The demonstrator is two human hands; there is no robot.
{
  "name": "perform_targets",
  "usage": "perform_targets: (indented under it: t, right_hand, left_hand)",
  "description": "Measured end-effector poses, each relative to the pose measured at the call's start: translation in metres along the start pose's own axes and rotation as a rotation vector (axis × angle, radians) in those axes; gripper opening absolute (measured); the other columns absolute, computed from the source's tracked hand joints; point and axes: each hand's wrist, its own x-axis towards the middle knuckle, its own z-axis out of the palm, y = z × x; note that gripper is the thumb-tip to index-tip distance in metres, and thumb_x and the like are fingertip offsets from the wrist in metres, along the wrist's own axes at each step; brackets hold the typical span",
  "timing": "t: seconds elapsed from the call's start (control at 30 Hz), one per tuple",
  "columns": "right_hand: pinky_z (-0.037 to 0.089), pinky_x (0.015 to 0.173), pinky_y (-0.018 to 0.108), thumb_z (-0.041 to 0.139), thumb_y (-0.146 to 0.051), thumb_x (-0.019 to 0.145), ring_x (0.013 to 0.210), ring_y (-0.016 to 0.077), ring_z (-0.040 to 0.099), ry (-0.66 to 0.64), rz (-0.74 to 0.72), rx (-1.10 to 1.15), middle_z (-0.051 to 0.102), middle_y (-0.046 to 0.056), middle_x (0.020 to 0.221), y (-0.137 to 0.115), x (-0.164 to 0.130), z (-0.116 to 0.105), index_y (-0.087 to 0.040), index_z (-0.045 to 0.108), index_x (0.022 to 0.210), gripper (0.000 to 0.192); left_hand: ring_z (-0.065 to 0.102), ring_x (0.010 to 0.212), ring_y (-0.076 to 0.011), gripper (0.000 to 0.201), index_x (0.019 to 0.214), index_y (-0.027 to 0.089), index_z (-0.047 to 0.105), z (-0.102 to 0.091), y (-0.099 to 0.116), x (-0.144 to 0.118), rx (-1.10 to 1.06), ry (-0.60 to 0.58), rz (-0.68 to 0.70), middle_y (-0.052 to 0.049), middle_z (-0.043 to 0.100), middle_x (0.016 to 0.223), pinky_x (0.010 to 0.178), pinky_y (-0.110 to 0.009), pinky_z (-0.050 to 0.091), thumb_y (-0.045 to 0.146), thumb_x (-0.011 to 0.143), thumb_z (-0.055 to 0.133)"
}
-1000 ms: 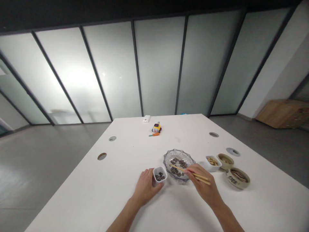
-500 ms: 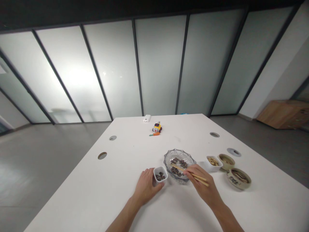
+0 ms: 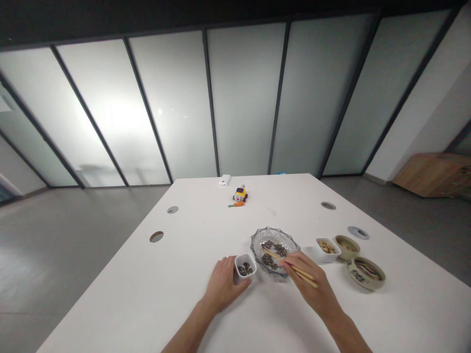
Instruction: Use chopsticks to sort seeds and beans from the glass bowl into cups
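Just below the centre of the frame, a pair of chopsticks (image 3: 289, 263) slants from the right hand (image 3: 308, 279) up and left into a glass dish (image 3: 274, 244), the tips resting among dark beans (image 3: 271, 255) scattered on its floor, as if lined up to nip one. The right hand's fingers are curled and pressed together around the upper ends of the sticks, pinching them in a writing-like grip; whether a bean sits between the tips is too small to tell. To the left of the dish, touching or nearly touching it, stands a small white cup (image 3: 245, 264) with a few of the same dark beans inside. The left hand (image 3: 223, 283) cups its near side, fingers loosely bent against the wall, which looks like steadying it close to the dish. Further right in the frame sit another white cup (image 3: 326, 247) of pale nuts and two tan bowls (image 3: 366, 272), whose contents are hard to make out. All rest on a white table (image 3: 176, 289) with round holes. Toward the table's far edge lie a yellow toy (image 3: 240, 194), an orange piece (image 3: 236, 205) and a white box (image 3: 224, 180), all too small to identify. Both forearms are cut off by the bottom edge.
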Motion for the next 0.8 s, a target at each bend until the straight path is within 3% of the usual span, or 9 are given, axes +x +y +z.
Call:
perform_targets:
  t: [0.8]
  right_hand:
    - [0.065, 0.072, 0.034, 0.062, -0.043, 0.117, 0.082, 0.0243, 0.082, -0.050, -0.159, -0.135, 0.082, 0.006, 0.092, 0.0085, -0.0033, 0.0057, -0.029, 0.083, 0.103, 0.029]
  left_hand:
    - [0.069, 0.116, -0.0324, 0.034, 0.122, 0.026, 0.068, 0.0014, -0.0020, 0.0006, -0.003, 0.013, 0.021, -0.008, 0.078, 0.125, 0.104, -0.041, 0.048, 0.043, 0.095, 0.079]
